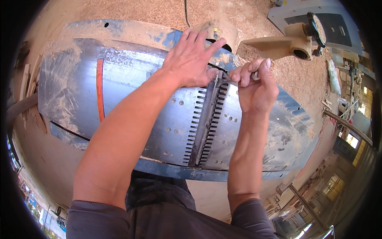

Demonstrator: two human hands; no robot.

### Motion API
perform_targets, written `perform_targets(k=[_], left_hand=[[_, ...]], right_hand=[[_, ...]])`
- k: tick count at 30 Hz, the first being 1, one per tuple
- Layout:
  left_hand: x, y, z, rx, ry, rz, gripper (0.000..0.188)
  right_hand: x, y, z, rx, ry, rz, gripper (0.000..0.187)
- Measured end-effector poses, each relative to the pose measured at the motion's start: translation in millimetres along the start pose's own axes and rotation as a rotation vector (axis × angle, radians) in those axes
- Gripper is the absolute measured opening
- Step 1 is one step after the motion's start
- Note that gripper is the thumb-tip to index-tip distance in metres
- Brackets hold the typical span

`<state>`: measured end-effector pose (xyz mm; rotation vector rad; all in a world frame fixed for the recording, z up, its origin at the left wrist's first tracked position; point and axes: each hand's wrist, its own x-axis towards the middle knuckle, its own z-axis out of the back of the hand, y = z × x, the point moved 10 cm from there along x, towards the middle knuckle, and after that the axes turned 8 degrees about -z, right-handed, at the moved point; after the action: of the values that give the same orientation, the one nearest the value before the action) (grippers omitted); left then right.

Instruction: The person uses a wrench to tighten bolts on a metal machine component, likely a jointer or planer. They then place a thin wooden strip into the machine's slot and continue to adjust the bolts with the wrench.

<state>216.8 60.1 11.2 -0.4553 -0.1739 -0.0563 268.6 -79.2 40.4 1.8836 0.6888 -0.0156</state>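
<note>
Below me is a jointer-like woodworking machine with a smooth metal table (175, 119). A dark cutter head (207, 123) runs across it in a slot with comb-toothed edges. My left hand (187, 57) lies palm down at the far edge of the table, fingers spread. Its thumb reaches to the far end of the cutter head. Just right of it, my right hand (256, 85) is closed around a small metal wrench (226, 81), whose head meets the cutter head's far end. My fingers cover most of the wrench's handle.
An orange strip (100, 89) crosses the table on the left. Beyond the far edge are a dusty pipe-like part (274, 46) and a black handwheel (317, 30). Wood shavings (139, 12) cover the floor there. A grey machine panel (294, 14) stands at the far right.
</note>
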Motion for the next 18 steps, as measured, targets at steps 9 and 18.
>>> perform_targets(k=[9, 18], left_hand=[[3, -2, 0, 0.021, 0.001, -0.060, 0.079], [3, -2, -4, 0.007, 0.038, -0.063, 0.079]], right_hand=[[-3, -10, -8, -0.035, -0.162, 0.126, 0.034], [4, 12, -13, -0.083, -0.210, 0.094, 0.040]])
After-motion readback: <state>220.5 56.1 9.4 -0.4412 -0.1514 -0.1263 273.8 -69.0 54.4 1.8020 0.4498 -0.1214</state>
